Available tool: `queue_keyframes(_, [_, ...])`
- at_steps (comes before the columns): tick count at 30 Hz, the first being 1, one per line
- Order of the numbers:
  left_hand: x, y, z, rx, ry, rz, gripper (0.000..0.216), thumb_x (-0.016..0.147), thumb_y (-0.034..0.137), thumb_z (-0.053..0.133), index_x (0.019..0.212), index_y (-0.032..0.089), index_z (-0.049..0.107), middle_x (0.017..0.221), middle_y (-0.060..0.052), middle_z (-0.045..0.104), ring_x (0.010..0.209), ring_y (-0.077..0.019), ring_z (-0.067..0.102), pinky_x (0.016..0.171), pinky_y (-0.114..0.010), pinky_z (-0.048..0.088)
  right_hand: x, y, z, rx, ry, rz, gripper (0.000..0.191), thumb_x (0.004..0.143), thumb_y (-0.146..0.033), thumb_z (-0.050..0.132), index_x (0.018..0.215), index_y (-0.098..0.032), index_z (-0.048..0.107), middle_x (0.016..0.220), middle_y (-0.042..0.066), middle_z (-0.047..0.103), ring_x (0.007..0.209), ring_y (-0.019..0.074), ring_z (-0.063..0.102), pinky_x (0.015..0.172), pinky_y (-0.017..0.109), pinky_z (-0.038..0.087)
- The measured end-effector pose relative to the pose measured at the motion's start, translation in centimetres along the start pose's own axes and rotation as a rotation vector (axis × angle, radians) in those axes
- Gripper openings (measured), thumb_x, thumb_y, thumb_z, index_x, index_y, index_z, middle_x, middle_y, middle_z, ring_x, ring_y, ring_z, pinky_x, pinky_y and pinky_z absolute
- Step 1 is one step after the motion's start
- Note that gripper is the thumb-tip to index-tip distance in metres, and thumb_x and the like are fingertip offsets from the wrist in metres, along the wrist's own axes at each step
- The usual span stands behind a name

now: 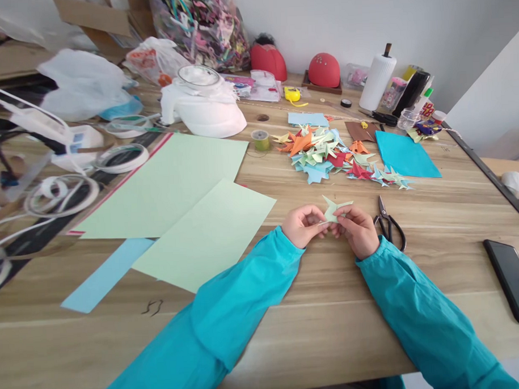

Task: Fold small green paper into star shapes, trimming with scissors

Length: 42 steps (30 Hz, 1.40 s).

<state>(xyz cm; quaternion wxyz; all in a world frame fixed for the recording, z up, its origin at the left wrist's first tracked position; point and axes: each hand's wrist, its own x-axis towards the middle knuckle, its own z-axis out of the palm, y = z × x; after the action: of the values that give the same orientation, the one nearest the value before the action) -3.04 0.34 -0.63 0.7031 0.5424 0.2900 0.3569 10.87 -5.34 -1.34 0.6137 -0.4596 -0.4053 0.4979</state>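
Note:
A small pale green origami crane (331, 210), with pointed ends sticking up, is pinched between both of my hands above the table. My left hand (305, 224) grips its left side with thumb and fingers. On the right side, my right hand (358, 228) pinches it the same way; some fingertips are hidden behind the paper. Black-handled scissors (387, 221) lie just right of my right hand, partly behind it. Beyond my hands is a heap of folded paper cranes (326, 152) in orange, green, red and blue.
Large pale green sheets (205, 236) and a blue paper strip (107, 273) lie to the left. A turquoise square (407, 154) sits at the back right, a phone (511, 279) at the right edge. A thread spool (261, 140), white cap (209, 108) and tape rolls (122, 158) stand farther back.

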Motion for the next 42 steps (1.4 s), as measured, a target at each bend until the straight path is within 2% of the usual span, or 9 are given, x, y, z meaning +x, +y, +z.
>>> queue_keyframes(5, [0.0, -0.4, -0.2, 0.011, -0.014, 0.073, 0.032, 0.050, 0.032, 0.077, 0.057, 0.011, 0.054, 0.077, -0.006, 0.063, 0.056, -0.0117, 0.058, 0.047, -0.025, 0.048, -0.1, 0.1, 0.0, -0.018, 0.018, -0.037, 0.008, 0.074, -0.024, 0.061, 0.078, -0.019, 0.064, 0.056, -0.001, 0.063, 0.047, 0.0107, 0.055, 0.046, 0.024, 0.044])
queue_keyframes(11, [-0.2, 0.2, -0.4, 0.255, -0.007, 0.261, 0.018, 0.057, 0.026, 0.073, 0.066, 0.013, 0.064, 0.081, -0.008, 0.061, 0.071, -0.0155, 0.058, 0.060, -0.026, 0.047, -0.2, -0.6, 0.4, -0.141, 0.034, -0.074, 0.011, 0.069, -0.028, 0.066, 0.074, -0.019, 0.066, 0.054, 0.000, 0.062, 0.048, 0.0124, 0.055, 0.048, 0.027, 0.046])
queue_keyframes(16, [-0.4, 0.2, -0.6, 0.468, 0.005, 0.295, 0.010, 0.065, 0.024, 0.067, 0.066, 0.015, 0.066, 0.073, -0.007, 0.063, 0.060, -0.0127, 0.054, 0.054, -0.024, 0.043, -0.2, -0.8, 0.6, -0.152, 0.042, -0.069, 0.012, 0.063, -0.026, 0.070, 0.072, -0.019, 0.065, 0.051, -0.002, 0.060, 0.045, 0.0122, 0.054, 0.046, 0.026, 0.046])
queue_keyframes(21, [-0.4, 0.3, -0.8, 0.510, 0.004, 0.343, 0.013, 0.065, 0.027, 0.068, 0.071, 0.016, 0.069, 0.075, -0.008, 0.066, 0.059, -0.0128, 0.055, 0.053, -0.024, 0.043, -0.2, -0.7, 0.4, -0.131, 0.041, -0.044, 0.011, 0.065, -0.027, 0.068, 0.072, -0.019, 0.067, 0.051, -0.001, 0.061, 0.045, 0.0118, 0.054, 0.045, 0.026, 0.046])
queue_keyframes(30, [-0.4, 0.2, -1.0, 0.475, 0.003, 0.327, 0.009, 0.064, 0.025, 0.067, 0.067, 0.016, 0.070, 0.075, -0.009, 0.067, 0.058, -0.0135, 0.059, 0.053, -0.024, 0.047, 0.0, -0.7, 0.2, -0.148, -0.019, -0.017, 0.010, 0.065, -0.025, 0.068, 0.073, -0.019, 0.070, 0.053, -0.001, 0.063, 0.049, 0.0109, 0.055, 0.049, 0.025, 0.046])
queue_keyframes(42, [-0.5, 0.5, -0.6, 0.322, -0.025, 0.231, 0.013, 0.063, 0.029, 0.068, 0.065, 0.016, 0.069, 0.077, -0.008, 0.067, 0.058, -0.0139, 0.061, 0.053, -0.024, 0.050, 0.2, 0.2, -0.3, -0.088, 0.026, 0.024, 0.011, 0.061, -0.025, 0.072, 0.071, -0.020, 0.071, 0.052, 0.000, 0.065, 0.046, 0.0126, 0.058, 0.046, 0.026, 0.049])
